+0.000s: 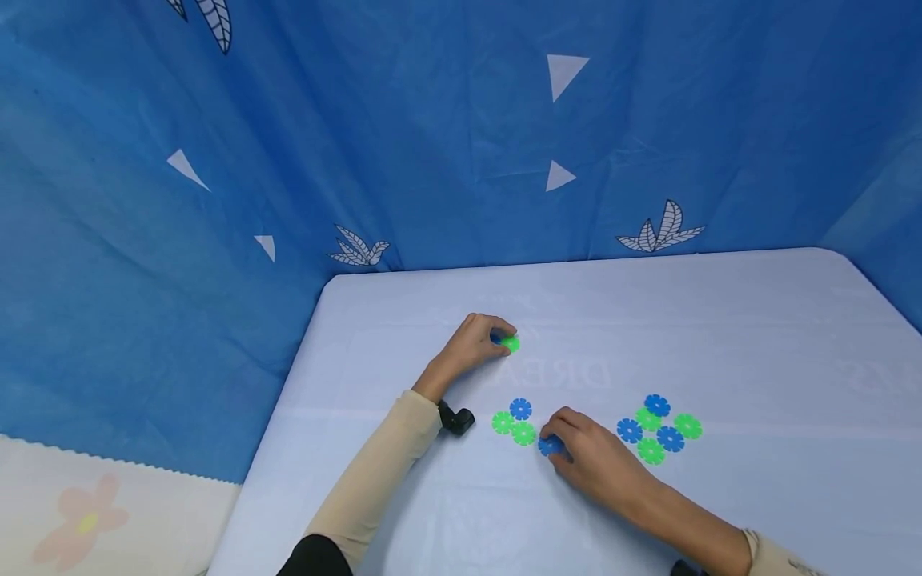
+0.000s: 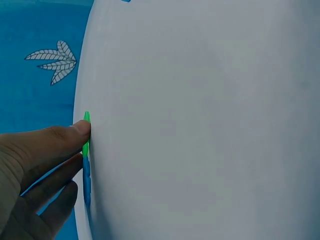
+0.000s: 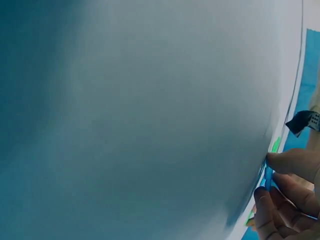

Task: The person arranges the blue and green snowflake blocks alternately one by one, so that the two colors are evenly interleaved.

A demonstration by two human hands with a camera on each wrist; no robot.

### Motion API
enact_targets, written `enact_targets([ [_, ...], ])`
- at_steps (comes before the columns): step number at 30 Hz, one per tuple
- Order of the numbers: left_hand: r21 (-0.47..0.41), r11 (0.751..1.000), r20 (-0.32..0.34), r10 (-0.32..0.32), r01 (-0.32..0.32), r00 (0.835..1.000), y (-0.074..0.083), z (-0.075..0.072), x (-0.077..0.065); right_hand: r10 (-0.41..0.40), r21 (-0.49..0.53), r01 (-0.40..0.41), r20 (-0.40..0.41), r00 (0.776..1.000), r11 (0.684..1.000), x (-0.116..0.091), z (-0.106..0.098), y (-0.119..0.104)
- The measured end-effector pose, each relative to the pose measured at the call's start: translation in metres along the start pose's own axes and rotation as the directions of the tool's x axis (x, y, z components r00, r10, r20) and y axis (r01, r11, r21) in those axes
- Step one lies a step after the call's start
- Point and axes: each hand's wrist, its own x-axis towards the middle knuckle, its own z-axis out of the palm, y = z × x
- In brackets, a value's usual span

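My left hand (image 1: 471, 348) is over the farther part of the white table, pinching a green notched plastic disc (image 1: 511, 343) at its edge. A blue disc (image 2: 87, 181) lines up with the green one, close to the fingers; whether they are joined I cannot tell. Nearer the front, my right hand (image 1: 594, 456) holds another blue disc (image 1: 550, 446) between thumb and fingers, at the tabletop. Just left of it lies a small cluster with one blue disc (image 1: 521, 409) and two green discs (image 1: 523, 434). The right wrist view shows the blue disc (image 3: 268, 177) edge-on in the fingertips.
To the right of my right hand lies a group of several green and blue discs (image 1: 651, 451). The white-covered table (image 1: 778, 336) meets a blue patterned curtain (image 1: 468, 136) at its back and left. A black wrist camera (image 1: 457, 420) sits under the left wrist.
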Motion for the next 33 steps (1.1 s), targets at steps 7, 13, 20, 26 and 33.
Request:
enact_targets([
  [7, -0.011, 1.000, -0.018, 0.001, -0.001, 1.000, -0.003, 0.001, 0.001, 0.025, -0.031, -0.023, 0.038, 0.999, 0.999, 0.000, -0.002, -0.001],
  [13, -0.040, 0.999, -0.019, -0.018, 0.017, 1.000, -0.003, 0.001, 0.001, 0.028, -0.034, -0.027, 0.038, 0.999, 0.999, 0.000, -0.004, -0.001],
  [20, -0.043, 0.999, -0.017, -0.027, 0.026, 0.999, -0.002, 0.000, 0.002, 0.087, 0.048, -0.088, 0.022, 0.996, 0.995, 0.011, -0.012, 0.004],
  [26, -0.056, 0.998, -0.014, -0.012, 0.011, 1.000, -0.003, -0.001, 0.002, 0.094, 0.079, -0.092, -0.023, 0.995, 0.993, 0.027, -0.019, 0.013],
  [33, -0.056, 0.998, -0.017, -0.001, 0.000, 1.000, -0.005, 0.001, 0.002, 0.103, 0.091, -0.098, -0.052, 0.993, 0.991, 0.054, -0.021, 0.024],
])
